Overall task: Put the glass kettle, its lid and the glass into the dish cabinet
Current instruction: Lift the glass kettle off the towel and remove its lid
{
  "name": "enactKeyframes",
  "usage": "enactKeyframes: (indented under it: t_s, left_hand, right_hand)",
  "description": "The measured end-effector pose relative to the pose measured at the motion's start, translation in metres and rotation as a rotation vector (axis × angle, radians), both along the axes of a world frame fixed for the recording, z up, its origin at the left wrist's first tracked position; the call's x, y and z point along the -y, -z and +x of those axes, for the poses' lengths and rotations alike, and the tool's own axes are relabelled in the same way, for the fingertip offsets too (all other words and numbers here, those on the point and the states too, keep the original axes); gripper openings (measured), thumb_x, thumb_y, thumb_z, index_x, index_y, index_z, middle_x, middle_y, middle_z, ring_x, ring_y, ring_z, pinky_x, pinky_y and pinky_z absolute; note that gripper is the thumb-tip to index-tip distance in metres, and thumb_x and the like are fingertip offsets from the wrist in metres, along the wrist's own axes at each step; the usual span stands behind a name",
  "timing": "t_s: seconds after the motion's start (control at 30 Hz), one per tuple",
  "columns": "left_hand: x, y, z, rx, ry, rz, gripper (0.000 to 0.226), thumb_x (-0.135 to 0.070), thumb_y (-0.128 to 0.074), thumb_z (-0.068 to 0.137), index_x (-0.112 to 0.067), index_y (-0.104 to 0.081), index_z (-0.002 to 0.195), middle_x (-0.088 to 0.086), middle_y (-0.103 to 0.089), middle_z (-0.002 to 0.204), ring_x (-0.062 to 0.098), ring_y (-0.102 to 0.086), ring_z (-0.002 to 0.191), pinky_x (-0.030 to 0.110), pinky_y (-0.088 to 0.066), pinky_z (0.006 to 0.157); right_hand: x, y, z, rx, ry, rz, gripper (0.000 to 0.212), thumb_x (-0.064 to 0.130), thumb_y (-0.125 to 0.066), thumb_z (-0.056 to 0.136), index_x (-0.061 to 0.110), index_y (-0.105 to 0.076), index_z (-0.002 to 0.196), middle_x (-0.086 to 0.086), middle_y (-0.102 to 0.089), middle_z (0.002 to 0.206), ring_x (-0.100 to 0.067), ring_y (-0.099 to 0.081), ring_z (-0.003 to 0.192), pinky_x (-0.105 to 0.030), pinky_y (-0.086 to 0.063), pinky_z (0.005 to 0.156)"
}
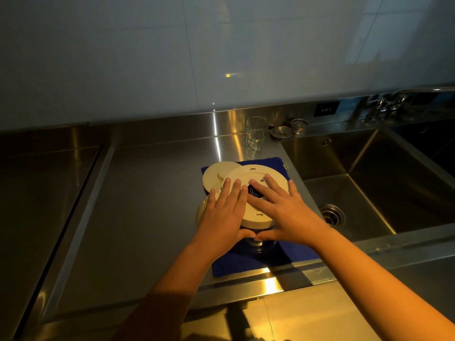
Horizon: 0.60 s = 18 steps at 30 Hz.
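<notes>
The glass kettle [256, 219] stands upside down on a blue cloth [261, 263], its cream round base facing up. My left hand [225, 212] and my right hand [283, 209] lie flat on that base with straight fingers, thumbs reaching down its near side. The cream lid [216, 174] lies on the cloth just behind and left of the kettle, partly hidden by it. An empty drinking glass [255, 132] stands upright on the steel counter behind the cloth.
The steel counter [152, 205] runs left, with a recessed section at far left. A deep sink [384, 185] with a drain lies right of the cloth. Two sink strainers [289, 129] and a tap [394, 99] sit near the back wall.
</notes>
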State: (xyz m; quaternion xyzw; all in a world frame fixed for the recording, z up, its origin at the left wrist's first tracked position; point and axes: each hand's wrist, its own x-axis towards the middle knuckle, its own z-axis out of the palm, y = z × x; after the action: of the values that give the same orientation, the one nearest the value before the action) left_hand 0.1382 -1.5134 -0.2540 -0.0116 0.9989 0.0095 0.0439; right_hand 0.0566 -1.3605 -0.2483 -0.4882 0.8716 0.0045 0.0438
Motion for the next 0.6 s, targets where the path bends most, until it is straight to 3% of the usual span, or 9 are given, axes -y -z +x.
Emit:
enactKeyframes:
  t_s: [0.37, 0.6]
  left_hand:
    - [0.000, 0.000, 0.001, 0.009, 0.018, -0.027, 0.096, -0.067, -0.038, 0.083, -0.018, 0.016, 0.146, 0.009, 0.022, 0.153, 0.028, 0.024, 0.139, 0.049, 0.014, 0.110]
    - [0.005, 0.003, -0.004, 0.012, 0.012, 0.002, 0.089, -0.065, -0.034, 0.086, -0.018, 0.009, 0.148, 0.005, 0.016, 0.155, 0.022, 0.020, 0.141, 0.046, 0.010, 0.112]
  right_hand:
    - [-0.012, 0.000, -0.005, 0.025, 0.047, -0.055, 0.095, 0.064, -0.056, 0.077, 0.033, 0.001, 0.147, 0.006, 0.012, 0.155, -0.018, 0.020, 0.140, -0.045, 0.014, 0.108]
    - [-0.006, -0.001, -0.005, 0.121, 0.053, -0.092, 0.094, 0.062, -0.057, 0.077, 0.027, -0.005, 0.148, 0.005, 0.009, 0.156, -0.018, 0.019, 0.141, -0.041, 0.008, 0.111]
